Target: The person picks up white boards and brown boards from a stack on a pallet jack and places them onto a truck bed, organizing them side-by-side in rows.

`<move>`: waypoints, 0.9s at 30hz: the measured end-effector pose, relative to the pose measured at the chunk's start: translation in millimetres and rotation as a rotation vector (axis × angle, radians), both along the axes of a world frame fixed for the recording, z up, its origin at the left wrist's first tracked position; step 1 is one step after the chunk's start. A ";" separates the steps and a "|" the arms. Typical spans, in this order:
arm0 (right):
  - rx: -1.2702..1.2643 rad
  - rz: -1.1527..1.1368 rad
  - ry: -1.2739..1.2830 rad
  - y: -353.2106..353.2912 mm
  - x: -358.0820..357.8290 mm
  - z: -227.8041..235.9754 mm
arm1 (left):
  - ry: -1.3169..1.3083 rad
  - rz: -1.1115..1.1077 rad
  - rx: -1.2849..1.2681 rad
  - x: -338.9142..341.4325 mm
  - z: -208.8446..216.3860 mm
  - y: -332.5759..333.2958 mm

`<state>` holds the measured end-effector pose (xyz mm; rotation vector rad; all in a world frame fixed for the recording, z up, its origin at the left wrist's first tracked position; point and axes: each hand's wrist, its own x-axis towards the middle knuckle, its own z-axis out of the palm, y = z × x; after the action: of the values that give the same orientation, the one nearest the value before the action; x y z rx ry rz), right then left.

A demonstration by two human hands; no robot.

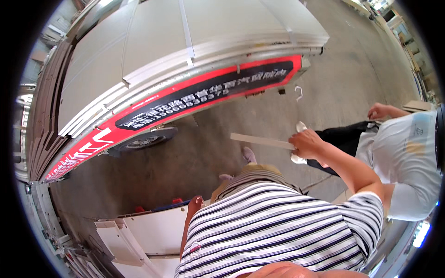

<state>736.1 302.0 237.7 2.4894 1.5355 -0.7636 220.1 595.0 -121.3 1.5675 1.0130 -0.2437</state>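
Note:
My right hand is closed round one end of a thin, pale flat strip, perhaps wood or board. The strip points leftward above the concrete floor, toward the truck. My left hand hangs low at my left side, beside white panels; its fingers are too small and partly hidden to read. In front of me stands a flatbed truck with a red and black side board. Stacked on its bed are large pale sheets, crossed by light straps.
Close on my right stands another person in a white shirt and dark trousers, one hand held forward. A truck wheel shows under the bed. Brown boards are stacked at the far left. A bent white piece lies on the floor.

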 end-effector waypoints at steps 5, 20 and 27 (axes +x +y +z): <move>-0.110 0.033 -0.096 -58.6 36.4 24.7 | -0.007 -0.216 0.195 84.7 38.7 16.3; -0.338 -0.211 -0.357 -128.6 186.0 -51.5 | 0.118 -0.178 0.252 140.7 55.9 -33.8; 0.009 0.152 0.461 82.5 83.8 -164.2 | -0.018 0.191 0.536 115.1 57.4 -109.7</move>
<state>819.9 384.5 73.4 2.2695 1.8371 -1.3745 335.2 485.3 -63.9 1.9260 1.2726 0.1927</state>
